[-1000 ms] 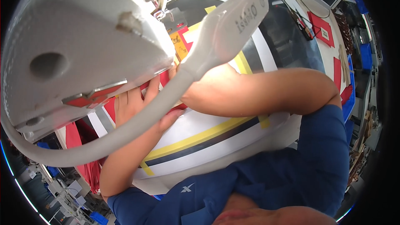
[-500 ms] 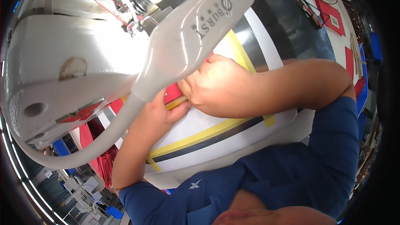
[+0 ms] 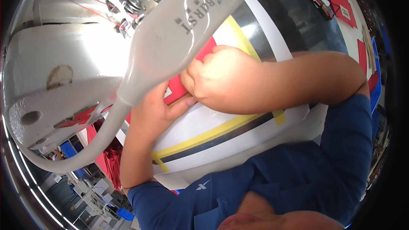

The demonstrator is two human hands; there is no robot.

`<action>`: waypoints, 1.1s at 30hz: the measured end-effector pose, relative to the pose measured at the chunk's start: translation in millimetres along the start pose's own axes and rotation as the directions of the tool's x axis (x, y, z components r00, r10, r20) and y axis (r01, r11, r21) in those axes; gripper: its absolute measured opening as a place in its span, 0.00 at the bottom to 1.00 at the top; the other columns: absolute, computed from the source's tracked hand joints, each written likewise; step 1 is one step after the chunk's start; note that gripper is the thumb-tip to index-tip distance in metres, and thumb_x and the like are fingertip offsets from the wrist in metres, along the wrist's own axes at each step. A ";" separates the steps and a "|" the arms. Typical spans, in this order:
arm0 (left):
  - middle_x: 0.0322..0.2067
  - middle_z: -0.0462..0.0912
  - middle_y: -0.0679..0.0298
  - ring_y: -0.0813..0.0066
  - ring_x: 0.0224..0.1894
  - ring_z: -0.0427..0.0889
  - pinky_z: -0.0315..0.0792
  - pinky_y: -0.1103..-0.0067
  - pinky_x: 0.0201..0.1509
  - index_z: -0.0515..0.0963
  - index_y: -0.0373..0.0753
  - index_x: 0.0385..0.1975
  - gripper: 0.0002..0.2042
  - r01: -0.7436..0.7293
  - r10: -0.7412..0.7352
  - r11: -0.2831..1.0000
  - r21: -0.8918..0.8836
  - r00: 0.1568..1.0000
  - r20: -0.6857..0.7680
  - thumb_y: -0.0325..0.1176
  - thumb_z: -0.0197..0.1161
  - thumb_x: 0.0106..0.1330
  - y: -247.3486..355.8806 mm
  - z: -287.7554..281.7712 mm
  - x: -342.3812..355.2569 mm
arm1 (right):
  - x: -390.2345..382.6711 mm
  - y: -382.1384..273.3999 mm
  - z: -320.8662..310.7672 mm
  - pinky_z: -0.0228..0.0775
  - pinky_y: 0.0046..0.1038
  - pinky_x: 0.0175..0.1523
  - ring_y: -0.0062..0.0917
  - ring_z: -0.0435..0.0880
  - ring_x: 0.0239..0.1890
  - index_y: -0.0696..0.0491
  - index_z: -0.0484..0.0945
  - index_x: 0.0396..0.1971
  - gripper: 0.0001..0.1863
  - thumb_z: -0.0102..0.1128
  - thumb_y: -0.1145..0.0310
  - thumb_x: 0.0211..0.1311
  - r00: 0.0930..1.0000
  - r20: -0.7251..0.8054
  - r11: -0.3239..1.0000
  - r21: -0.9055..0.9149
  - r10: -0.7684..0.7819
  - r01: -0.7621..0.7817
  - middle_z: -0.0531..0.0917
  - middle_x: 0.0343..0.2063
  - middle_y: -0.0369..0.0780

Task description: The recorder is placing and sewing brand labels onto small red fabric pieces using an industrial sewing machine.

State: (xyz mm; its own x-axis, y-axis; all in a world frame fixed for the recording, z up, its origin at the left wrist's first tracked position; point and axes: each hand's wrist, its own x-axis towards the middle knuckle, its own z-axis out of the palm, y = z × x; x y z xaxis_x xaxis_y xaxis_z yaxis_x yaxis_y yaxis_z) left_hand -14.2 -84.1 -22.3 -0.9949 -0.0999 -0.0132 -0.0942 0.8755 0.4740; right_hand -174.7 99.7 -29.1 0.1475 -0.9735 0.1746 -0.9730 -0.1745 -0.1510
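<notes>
A flat red piece point(image 3: 178, 90), apparently fabric, with a pale label and a tan near edge, lies on the white work surface point(image 3: 208, 121) beside the sewing machine point(image 3: 64, 59). My left hand point(image 3: 155, 106) rests at its near left side. The left thumb stretches along the near edge, apart from the palm, while the other fingers are hidden behind the lamp. With curled fingers, my right hand point(image 3: 226, 79) is closed on the red piece from the right. The grey lamp point(image 3: 170, 38) covers part of the piece, and the needle is out of sight.
Yellow tape point(image 3: 204, 136) and dark strips frame the white surface. The lamp's flexible neck point(image 3: 93, 147) curves close to my left forearm. Red cloth point(image 3: 111, 166) hangs at the left. Labelled red pieces point(image 3: 341, 8) and a blue bin point(image 3: 375, 89) are at the right.
The view has shifted slightly, so the machine and lamp appear farther left. More of the red piece shows between my hands and beyond the right one. Both hands stay close together at it.
</notes>
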 end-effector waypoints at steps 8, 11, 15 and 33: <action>0.59 0.84 0.51 0.53 0.58 0.80 0.62 0.60 0.71 0.77 0.39 0.70 0.30 0.026 -0.018 0.994 0.105 0.997 -0.073 0.35 0.71 0.67 -4.5 8.5 -6.5 | -4.8 33.8 -22.1 0.84 0.36 0.47 0.39 0.90 0.44 0.58 0.84 0.40 0.10 0.63 0.73 0.60 0.994 0.105 0.986 0.169 -0.025 0.007 0.87 0.46 0.41; 0.57 0.83 0.52 0.53 0.58 0.80 0.62 0.60 0.70 0.77 0.39 0.70 0.30 -0.002 0.012 0.996 0.085 0.993 -0.115 0.36 0.71 0.67 -3.0 11.0 -5.1 | -4.4 31.0 -22.7 0.84 0.35 0.47 0.36 0.91 0.45 0.58 0.87 0.43 0.12 0.62 0.74 0.61 0.976 0.206 0.986 0.161 -0.075 0.042 0.86 0.55 0.40; 0.57 0.81 0.52 0.55 0.56 0.79 0.63 0.60 0.69 0.78 0.40 0.70 0.29 0.025 -0.015 0.996 0.088 0.994 -0.108 0.36 0.71 0.67 -3.2 12.6 -7.5 | -2.6 20.9 -24.3 0.85 0.32 0.41 0.30 0.91 0.42 0.58 0.89 0.48 0.16 0.61 0.74 0.61 0.938 0.307 0.981 0.160 -0.158 0.113 0.85 0.61 0.39; 0.68 0.75 0.49 0.47 0.69 0.72 0.58 0.53 0.76 0.76 0.36 0.69 0.29 -0.017 0.032 0.954 0.300 0.998 -0.045 0.35 0.70 0.67 9.5 7.0 -25.2 | -2.8 3.8 -36.4 0.75 0.29 0.22 0.25 0.83 0.20 0.67 0.88 0.40 0.17 0.66 0.70 0.54 0.911 0.313 0.963 0.109 -0.269 0.247 0.81 0.34 0.44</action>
State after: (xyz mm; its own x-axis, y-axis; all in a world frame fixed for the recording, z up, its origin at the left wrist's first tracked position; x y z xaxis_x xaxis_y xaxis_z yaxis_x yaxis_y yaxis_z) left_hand 9.7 -70.0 -23.6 -0.9948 -0.0932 0.0416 -0.0839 0.9786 0.1879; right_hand -185.3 107.1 5.3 0.4521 -0.8857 -0.1053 -0.8809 -0.4249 -0.2085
